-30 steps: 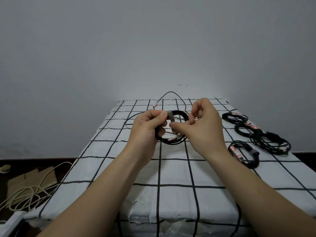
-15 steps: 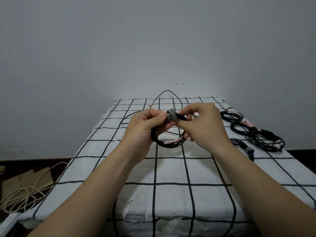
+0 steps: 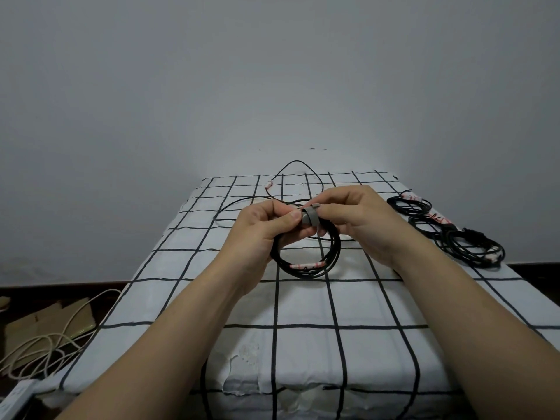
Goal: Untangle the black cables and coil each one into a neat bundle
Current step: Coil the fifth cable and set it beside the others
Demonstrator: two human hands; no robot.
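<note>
My left hand [image 3: 260, 228] pinches the top of the coil [image 3: 335, 250] between thumb and curled fingers, just left of the grey strap [image 3: 310, 216]. My right hand [image 3: 360, 219] takes the same place from the other side, with its fingertips curled on the strap and the strands under it. So both hands are closed there, and the coil hangs from them over the middle of the cloth [image 3: 303, 307]. I cannot tell if its bottom touches.

I judge the cable to be light, thin and springy. The loops will open if the pinch goes loose, and the smooth jacket can slip. The good place to hold is where all the strands meet under the strap, not on one strand and not on the pale plugs [image 3: 295, 266] low in the loop. The strap looks soft and should bend around easily.

Behind the hands one loose cable [image 3: 297, 162] lies on the cloth, not yet coiled. Near the right edge, bundles [image 3: 466, 244] lie in a row. White cords [image 3: 39, 347] are on the floor at left.
</note>
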